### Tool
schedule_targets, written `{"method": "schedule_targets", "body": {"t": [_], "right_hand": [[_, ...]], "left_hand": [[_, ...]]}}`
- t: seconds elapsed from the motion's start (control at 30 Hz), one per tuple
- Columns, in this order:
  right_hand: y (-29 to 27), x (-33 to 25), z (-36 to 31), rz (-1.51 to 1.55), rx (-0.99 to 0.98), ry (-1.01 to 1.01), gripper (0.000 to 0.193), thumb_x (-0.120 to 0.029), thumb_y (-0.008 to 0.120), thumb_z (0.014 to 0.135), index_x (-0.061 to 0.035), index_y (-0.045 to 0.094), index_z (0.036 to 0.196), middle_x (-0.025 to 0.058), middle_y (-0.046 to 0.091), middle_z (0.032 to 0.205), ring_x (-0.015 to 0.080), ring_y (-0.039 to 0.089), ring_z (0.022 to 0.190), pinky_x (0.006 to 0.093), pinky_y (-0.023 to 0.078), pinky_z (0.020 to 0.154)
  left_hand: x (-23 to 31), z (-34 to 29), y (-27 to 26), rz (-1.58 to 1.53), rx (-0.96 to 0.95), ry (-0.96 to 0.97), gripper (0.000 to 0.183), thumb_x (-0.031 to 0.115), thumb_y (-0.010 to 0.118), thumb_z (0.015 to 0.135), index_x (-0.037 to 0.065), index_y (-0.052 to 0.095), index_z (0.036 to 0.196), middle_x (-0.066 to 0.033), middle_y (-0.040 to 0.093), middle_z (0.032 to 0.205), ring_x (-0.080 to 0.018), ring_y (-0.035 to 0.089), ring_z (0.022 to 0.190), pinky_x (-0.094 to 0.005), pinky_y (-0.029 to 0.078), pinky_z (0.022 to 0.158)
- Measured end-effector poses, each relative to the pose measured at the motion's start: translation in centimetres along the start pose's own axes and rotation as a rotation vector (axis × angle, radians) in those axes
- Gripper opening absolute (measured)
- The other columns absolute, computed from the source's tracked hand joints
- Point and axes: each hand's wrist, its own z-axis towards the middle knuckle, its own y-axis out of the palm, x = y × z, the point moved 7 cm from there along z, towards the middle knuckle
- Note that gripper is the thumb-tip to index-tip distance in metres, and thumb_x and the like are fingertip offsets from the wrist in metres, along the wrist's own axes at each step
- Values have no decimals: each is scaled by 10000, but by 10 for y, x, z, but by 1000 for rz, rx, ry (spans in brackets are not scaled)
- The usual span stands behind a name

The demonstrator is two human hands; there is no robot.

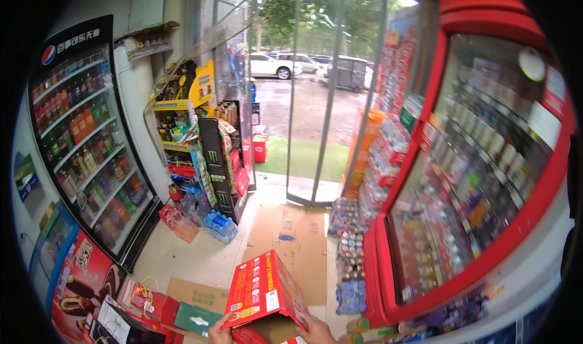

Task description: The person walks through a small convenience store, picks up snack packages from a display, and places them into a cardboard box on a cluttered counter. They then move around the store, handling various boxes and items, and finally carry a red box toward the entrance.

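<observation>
A red cardboard box with yellow and white print is held up in front of me at the lower middle. Its near end gapes, and brown bare cardboard shows inside. My left hand grips the box's near left corner, fingers closed on the edge. On the other side, my right hand is closed on the near right edge, with the thumb by the opening. The lower parts of both hands are cut off by the picture's edge. Below the box, a flattened cardboard sheet lies on the floor.
A black drinks fridge stands at left, a red-framed fridge at right. Bottle packs line the right fridge's foot. A display rack and water bottles stand left of the glass door. Boxes lie lower left.
</observation>
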Motion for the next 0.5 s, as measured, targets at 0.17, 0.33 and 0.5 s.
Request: {"method": "schedule_targets", "body": {"t": [0.17, 0.33, 0.5], "right_hand": [[-31, -27, 187, -57, -60, -59, 598, -377, 590, 826, -62, 432, 1309, 176, 545, 1214, 333, 555, 1079, 415, 449, 901], [-43, -25, 377, -55, -148, 47, 607, -379, 589, 827, -64, 427, 1319, 179, 589, 1141, 318, 587, 1028, 403, 469, 865], [-86, -38, 547, -42, -61, 61, 600, -373, 595, 829, -86, 425, 1328, 182, 592, 1149, 331, 584, 1029, 399, 476, 849]], "left_hand": [[-1, 146, 56, -49, 94, -71, 401, -137, 430, 737, -44, 664, 1051, -91, 660, 963, -136, 600, 855, -228, 465, 785], [-4, 318, 128, -5, 46, 68, 374, -86, 486, 746, 13, 687, 1046, -103, 692, 932, -132, 629, 797, -236, 491, 722], [29, 493, 202, 455, -29, 110, 333, -23, 528, 747, 102, 716, 991, -165, 689, 883, -201, 684, 798, -277, 506, 747]]}}
